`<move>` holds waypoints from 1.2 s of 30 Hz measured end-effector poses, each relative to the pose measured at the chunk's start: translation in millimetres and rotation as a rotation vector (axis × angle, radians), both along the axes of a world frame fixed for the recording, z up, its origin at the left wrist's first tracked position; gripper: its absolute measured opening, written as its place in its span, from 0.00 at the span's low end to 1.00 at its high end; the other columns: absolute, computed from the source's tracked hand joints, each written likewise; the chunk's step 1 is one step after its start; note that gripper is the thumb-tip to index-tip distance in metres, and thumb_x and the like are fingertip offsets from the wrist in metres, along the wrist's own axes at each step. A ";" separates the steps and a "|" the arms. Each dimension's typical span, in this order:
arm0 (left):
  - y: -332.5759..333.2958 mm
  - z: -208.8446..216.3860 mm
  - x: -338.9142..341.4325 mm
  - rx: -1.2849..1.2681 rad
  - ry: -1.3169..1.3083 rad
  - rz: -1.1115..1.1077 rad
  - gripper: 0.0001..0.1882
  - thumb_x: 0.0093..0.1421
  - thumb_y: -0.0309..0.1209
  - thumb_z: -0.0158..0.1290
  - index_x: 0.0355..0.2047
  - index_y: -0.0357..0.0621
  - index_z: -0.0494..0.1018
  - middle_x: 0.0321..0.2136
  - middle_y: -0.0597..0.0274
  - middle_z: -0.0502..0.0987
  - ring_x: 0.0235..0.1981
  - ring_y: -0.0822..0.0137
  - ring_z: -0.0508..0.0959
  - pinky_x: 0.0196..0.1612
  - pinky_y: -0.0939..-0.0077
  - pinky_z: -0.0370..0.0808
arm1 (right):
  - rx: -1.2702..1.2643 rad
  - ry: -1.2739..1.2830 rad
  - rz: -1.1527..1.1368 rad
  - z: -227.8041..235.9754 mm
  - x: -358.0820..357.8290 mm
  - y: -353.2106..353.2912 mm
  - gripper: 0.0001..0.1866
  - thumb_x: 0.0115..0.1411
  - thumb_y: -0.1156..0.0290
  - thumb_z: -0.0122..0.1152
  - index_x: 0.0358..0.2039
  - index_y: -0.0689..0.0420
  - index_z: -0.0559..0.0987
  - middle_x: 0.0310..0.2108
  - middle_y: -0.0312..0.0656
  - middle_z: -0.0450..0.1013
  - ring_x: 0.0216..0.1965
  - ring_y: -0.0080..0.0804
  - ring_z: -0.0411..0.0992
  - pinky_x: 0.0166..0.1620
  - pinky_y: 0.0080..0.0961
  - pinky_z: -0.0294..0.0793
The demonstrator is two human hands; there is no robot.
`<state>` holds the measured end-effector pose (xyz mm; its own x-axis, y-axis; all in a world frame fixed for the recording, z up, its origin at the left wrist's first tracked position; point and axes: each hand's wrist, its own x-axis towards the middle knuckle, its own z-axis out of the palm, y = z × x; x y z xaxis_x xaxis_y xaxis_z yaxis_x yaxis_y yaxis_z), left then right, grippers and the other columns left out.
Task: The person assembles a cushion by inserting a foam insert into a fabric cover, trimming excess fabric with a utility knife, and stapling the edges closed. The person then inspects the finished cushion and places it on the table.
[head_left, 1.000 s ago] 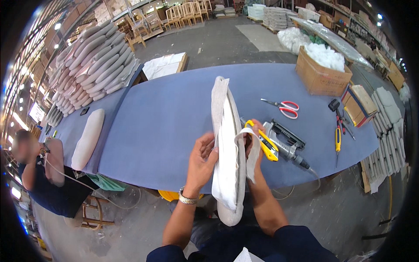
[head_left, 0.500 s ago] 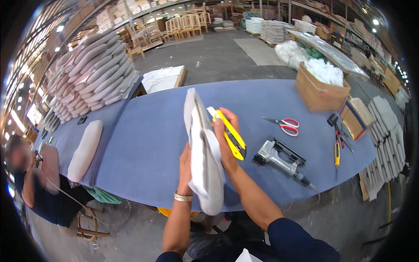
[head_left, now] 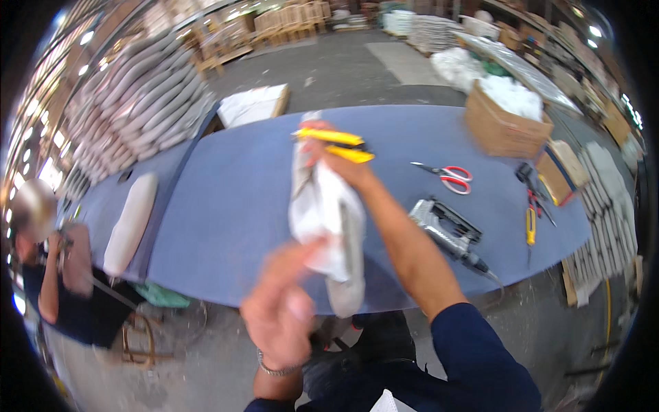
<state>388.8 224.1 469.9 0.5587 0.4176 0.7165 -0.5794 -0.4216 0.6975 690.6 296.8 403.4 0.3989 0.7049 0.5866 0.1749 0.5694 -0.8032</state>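
Observation:
A long grey upholstered pad (head_left: 349,292) stands on edge in front of me, a loose white cloth lining (head_left: 329,213) showing along its side. My right hand (head_left: 328,147) is closed round a yellow utility knife (head_left: 343,143) at the pad's far end, its fingers up against the pad. Blurred by motion, my left hand (head_left: 281,305) is by the near part of the pad. Its thumb and a finger are apart, and a fingertip reaches the white lining; whether it touches is unclear.
Red-handled scissors (head_left: 449,177), a staple gun (head_left: 446,230) and a yellow screwdriver (head_left: 530,226) lie right on the blue table (head_left: 226,206). Behind stands a carton of white stuffing (head_left: 504,130). Another pad (head_left: 130,223) lies left, near a co-worker (head_left: 75,295) and stacked pads (head_left: 147,103).
My right hand has moved with the knife to the pad's far end. My left hand has come off the pad's side toward me. More white lining shows.

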 end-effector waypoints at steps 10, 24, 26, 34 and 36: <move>-33.9 30.9 -0.7 -0.025 -0.178 -0.936 0.13 0.68 0.30 0.55 0.39 0.29 0.82 0.42 0.42 0.83 0.47 0.48 0.83 0.68 0.47 0.60 | -0.065 0.018 -0.175 12.7 -7.6 -35.7 0.22 0.71 0.57 0.59 0.58 0.59 0.75 0.42 0.44 0.78 0.35 0.27 0.79 0.43 0.25 0.79; -31.3 66.0 4.1 0.470 -0.055 -0.213 0.16 0.68 0.36 0.56 0.44 0.34 0.82 0.36 0.48 0.85 0.40 0.54 0.84 0.48 0.56 0.78 | -0.027 0.149 -0.136 26.4 -27.8 -24.6 0.26 0.69 0.47 0.59 0.57 0.53 0.76 0.38 0.45 0.80 0.34 0.28 0.82 0.46 0.25 0.77; 10.2 58.2 52.4 0.773 0.189 0.226 0.12 0.60 0.22 0.57 0.43 0.42 0.83 0.40 0.57 0.83 0.37 0.52 0.83 0.40 0.67 0.80 | -0.066 0.164 -0.172 13.7 -7.6 -40.2 0.27 0.70 0.46 0.57 0.59 0.53 0.73 0.38 0.45 0.79 0.33 0.27 0.80 0.44 0.25 0.78; 81.5 15.2 105.1 1.025 0.545 0.183 0.23 0.59 0.17 0.55 0.54 0.49 0.79 0.51 0.52 0.79 0.51 0.46 0.79 0.52 0.60 0.77 | -0.030 0.362 0.023 19.1 -15.5 -14.2 0.24 0.71 0.49 0.58 0.58 0.53 0.72 0.39 0.45 0.79 0.30 0.26 0.77 0.34 0.26 0.79; 83.2 19.5 110.2 1.050 0.670 0.199 0.21 0.59 0.18 0.55 0.52 0.48 0.80 0.49 0.53 0.79 0.50 0.49 0.79 0.50 0.57 0.77 | -0.049 0.306 -0.013 20.9 -12.1 -14.9 0.25 0.70 0.50 0.60 0.57 0.54 0.74 0.40 0.45 0.79 0.32 0.26 0.77 0.37 0.26 0.79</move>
<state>499.0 307.3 489.3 0.9332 -0.0618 0.3539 -0.1055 -0.9888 0.1056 678.6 281.9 424.3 0.5606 0.7229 0.4038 -0.0719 0.5284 -0.8460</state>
